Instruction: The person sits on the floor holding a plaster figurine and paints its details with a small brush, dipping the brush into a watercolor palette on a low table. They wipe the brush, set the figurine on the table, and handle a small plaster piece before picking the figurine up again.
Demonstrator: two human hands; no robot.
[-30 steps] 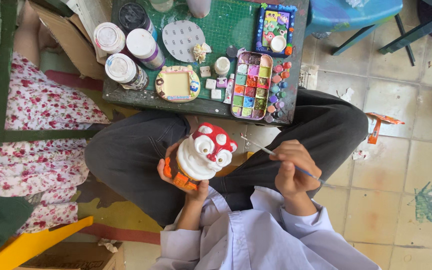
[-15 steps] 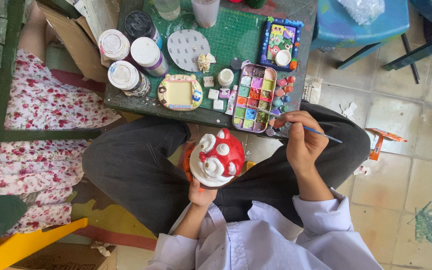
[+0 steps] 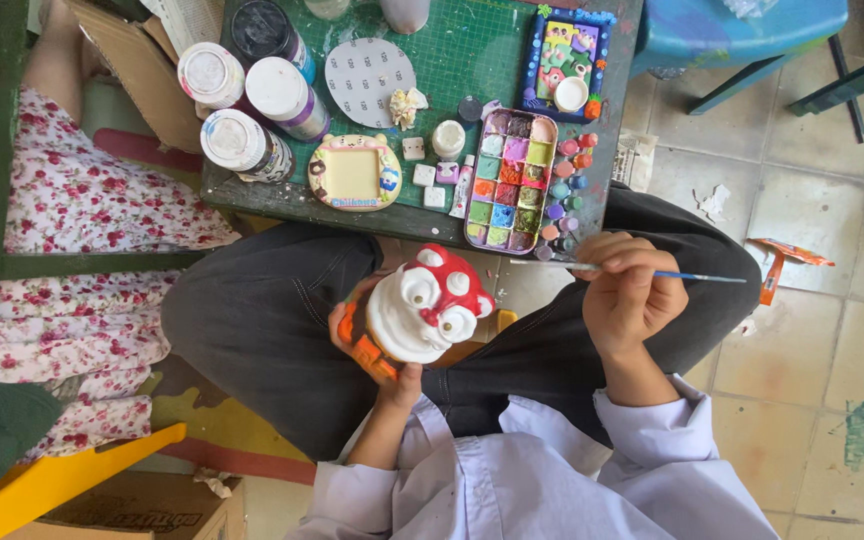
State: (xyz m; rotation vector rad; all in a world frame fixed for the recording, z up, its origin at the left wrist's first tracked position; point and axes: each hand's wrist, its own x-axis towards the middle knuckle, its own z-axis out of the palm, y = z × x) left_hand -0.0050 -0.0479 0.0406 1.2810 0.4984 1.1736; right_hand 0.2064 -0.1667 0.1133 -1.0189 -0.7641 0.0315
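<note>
The left hand (image 3: 377,345) is closed around a white plaster figurine (image 3: 422,305) with a red top and orange base, gripping it from below over the lap; its long axis tilts from the orange base by the palm up toward the red top, which points away from the body and slightly toward the right hand, its bulging eyes facing the camera. The right hand (image 3: 632,295), just beside it over the right knee, pinches a thin paintbrush (image 3: 632,270) between closed fingers; the brush lies nearly level, its blue handle pointing outward past the hand and its tip pointing inward toward the figurine. Just beyond the right hand's fingers, on the near edge of the green table (image 3: 472,60), lies a paint palette (image 3: 512,180) of many coloured wells with small paint pots (image 3: 567,185) beside it. Beyond the left hand sits a small yellow picture frame (image 3: 355,172), and farther off, white-lidded paint jars (image 3: 252,105) and a grey round disc (image 3: 370,82).
</note>
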